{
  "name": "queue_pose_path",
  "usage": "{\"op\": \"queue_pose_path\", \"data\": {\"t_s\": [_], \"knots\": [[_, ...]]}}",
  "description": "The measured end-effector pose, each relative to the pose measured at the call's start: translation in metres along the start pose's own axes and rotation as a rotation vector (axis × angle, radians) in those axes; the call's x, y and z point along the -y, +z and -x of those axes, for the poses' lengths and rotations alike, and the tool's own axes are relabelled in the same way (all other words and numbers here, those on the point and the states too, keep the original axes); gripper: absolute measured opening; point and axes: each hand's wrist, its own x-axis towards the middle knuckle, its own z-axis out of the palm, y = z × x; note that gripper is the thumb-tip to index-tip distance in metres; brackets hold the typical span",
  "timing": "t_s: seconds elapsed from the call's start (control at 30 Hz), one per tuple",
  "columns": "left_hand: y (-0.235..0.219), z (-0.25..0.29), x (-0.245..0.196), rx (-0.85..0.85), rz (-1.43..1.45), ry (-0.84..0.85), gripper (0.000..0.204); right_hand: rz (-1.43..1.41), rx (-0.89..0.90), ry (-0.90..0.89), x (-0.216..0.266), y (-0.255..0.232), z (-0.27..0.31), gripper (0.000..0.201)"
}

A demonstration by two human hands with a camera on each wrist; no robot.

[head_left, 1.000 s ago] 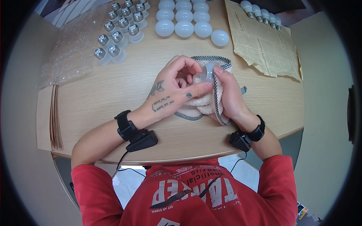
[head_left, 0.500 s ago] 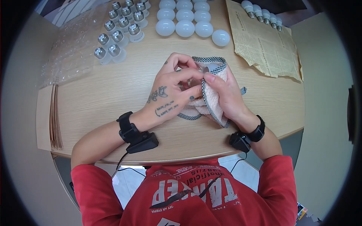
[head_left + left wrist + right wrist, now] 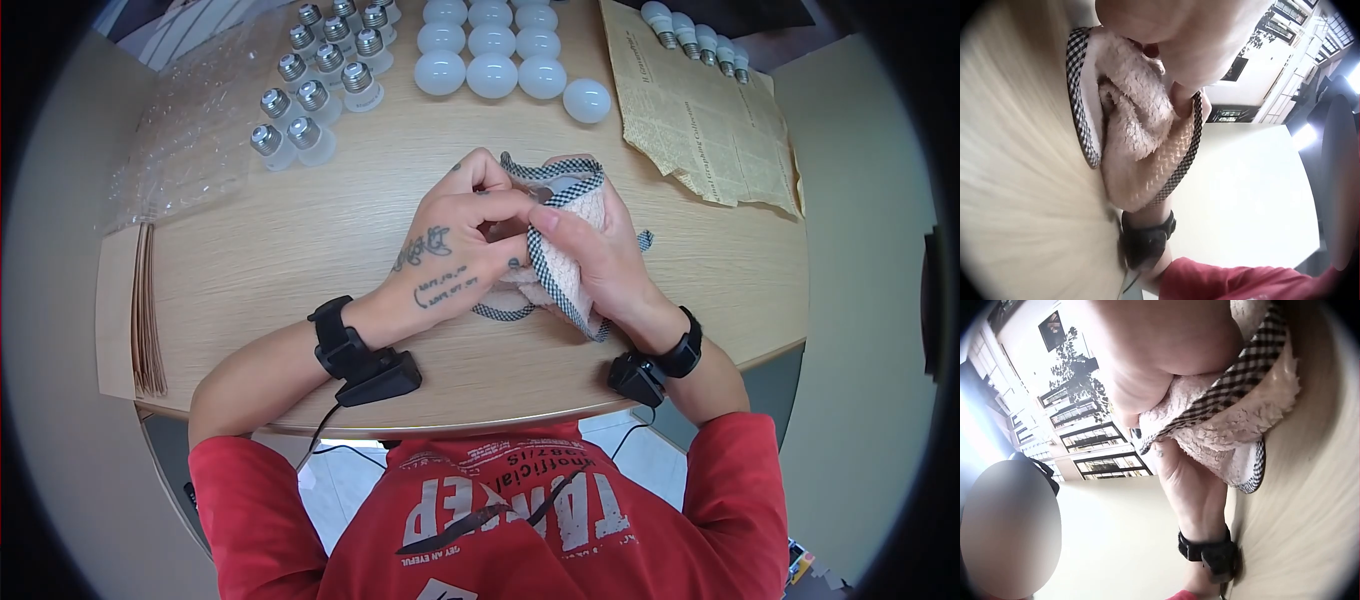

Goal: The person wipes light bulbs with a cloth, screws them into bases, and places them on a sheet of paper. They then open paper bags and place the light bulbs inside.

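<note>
Between the hands is a pale pink fluffy cloth [image 3: 562, 262] with black-and-white checked edging, folded around a smooth greyish-white translucent piece [image 3: 566, 184], mostly hidden. My right hand [image 3: 612, 252] grips the cloth from the right; its thumb presses the edging down over the piece. From the left, my left hand [image 3: 452, 228] curls its fingers in at the cloth's opening, index fingertip right beside the right thumb tip. Fabric hides the left thumb tip. In the left wrist view the cloth [image 3: 1138, 119] hangs in folds below the left hand; in the right wrist view its edging [image 3: 1235, 387] runs under the right hand.
Beyond the hands stand several screw-cap bulb bases [image 3: 314, 100] at the left and rows of white bulbs [image 3: 492, 74]. Small bulbs [image 3: 707, 43] lie on printed brown paper [image 3: 700, 130] at the right. Clear plastic wrap [image 3: 190, 130] and folded paper bags [image 3: 140, 310] lie left.
The right thumb has folded the cloth's edging leftward over the whitish piece, covering most of it. The left fingers have moved slightly, now tucked at the cloth's opening.
</note>
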Motion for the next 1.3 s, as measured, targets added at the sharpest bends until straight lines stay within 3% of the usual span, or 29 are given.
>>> {"op": "queue_pose_path", "data": {"t_s": [0.13, 0.37, 0.53, 0.63, 0.93, 1.03, 1.3], "knots": [[-0.001, 0.001, -0.004, 0.041, -0.039, -0.02, 0.014, -0.004, 0.082, 0.09, -0.012, -0.017, -0.005, 0.026], [-0.003, 0.0, -0.003, 0.042, -0.014, -0.003, 0.014, -0.162, 0.044, 0.083, -0.014, -0.013, -0.007, 0.025], [-0.002, -0.002, 0.001, 0.003, -0.031, 0.018, 0.017, -0.105, 0.134, 0.057, -0.008, -0.013, -0.005, 0.041], [-0.001, -0.002, 0.002, 0.002, -0.018, 0.019, 0.015, -0.076, 0.115, 0.032, -0.007, -0.013, -0.004, 0.035], [0.001, 0.002, -0.006, 0.065, -0.118, 0.02, 0.011, -0.231, 0.12, 0.211, -0.015, -0.023, -0.01, 0.024], [-0.004, -0.004, -0.005, 0.012, -0.107, 0.001, 0.011, -0.117, 0.114, 0.139, -0.014, -0.016, -0.004, 0.025], [-0.008, -0.006, -0.001, -0.027, -0.046, 0.006, 0.015, -0.203, 0.183, 0.111, -0.014, -0.011, -0.005, 0.038]]}}
